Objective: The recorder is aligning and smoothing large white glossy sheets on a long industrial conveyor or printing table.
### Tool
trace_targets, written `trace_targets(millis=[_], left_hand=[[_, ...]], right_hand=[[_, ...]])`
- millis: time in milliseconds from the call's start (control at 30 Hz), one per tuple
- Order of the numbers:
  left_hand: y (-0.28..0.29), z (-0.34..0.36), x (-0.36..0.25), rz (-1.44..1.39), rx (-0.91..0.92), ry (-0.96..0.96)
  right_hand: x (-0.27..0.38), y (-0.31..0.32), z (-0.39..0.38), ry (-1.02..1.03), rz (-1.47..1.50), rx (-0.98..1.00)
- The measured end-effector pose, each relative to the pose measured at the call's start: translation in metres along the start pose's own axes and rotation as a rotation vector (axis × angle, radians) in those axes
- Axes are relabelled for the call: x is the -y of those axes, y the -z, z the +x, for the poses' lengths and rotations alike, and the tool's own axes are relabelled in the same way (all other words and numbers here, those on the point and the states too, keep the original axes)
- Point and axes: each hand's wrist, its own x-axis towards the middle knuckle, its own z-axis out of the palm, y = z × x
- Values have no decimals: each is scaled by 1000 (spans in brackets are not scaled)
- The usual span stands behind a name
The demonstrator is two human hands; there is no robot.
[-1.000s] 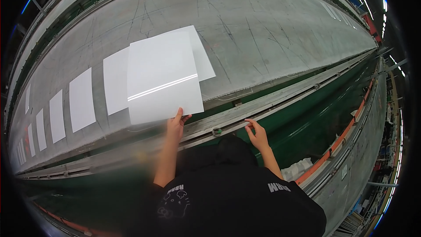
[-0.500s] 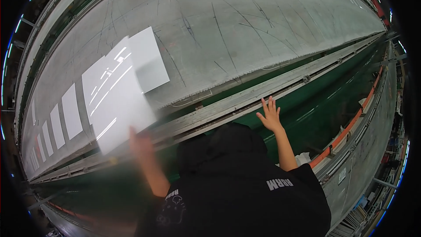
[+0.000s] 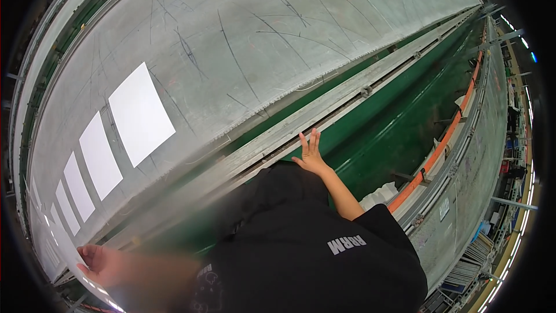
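Observation:
Down at the far left, my left hand (image 3: 98, 264) is closed with its fingers curled at the edge of a glossy, see-through sheet (image 3: 65, 246). The sheet is bowed and partly cut off by the dark rim of the view. My right hand (image 3: 311, 152) is spread open and empty, over the near side of a long pale metal rail (image 3: 269, 146). Beyond the rail, a white rectangle (image 3: 142, 116) lies flat on a long grey table (image 3: 197, 98), in a row with several more white rectangles (image 3: 101, 155) toward the left.
Dark scratch-like lines cross the table surface. A green strip (image 3: 394, 110) runs along the near side of the rail. To the right, an orange pipe (image 3: 430, 159) follows the edge of another grey table (image 3: 463, 191), with crumpled white material (image 3: 379, 194) beside it.
My left hand has carried the glossy sheet away leftward, uncovering the white rectangles beneath it. The view has turned somewhat. My right hand stays open by the rail.

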Motion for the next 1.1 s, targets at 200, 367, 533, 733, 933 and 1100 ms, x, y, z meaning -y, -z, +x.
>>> trace_targets(millis=[200,367,533,733,933,1100], left_hand=[[-27,-33,25,229,-82,-134],[-26,-41,37,256,-2,-23],[-15,-62,65,178,188,389],[-2,-115,122,263,223,1032],[-11,-184,176,60,454,1396],[-12,-244,194,116,503,1480]], right_hand=[[-13,-3,-2,62,26,46],[-13,-1,0,87,-37,-11],[-7,3,1,40,-38,63],[10,21,3,-42,1,208],[23,56,17,-236,74,520],[16,100,46,-306,271,957]])
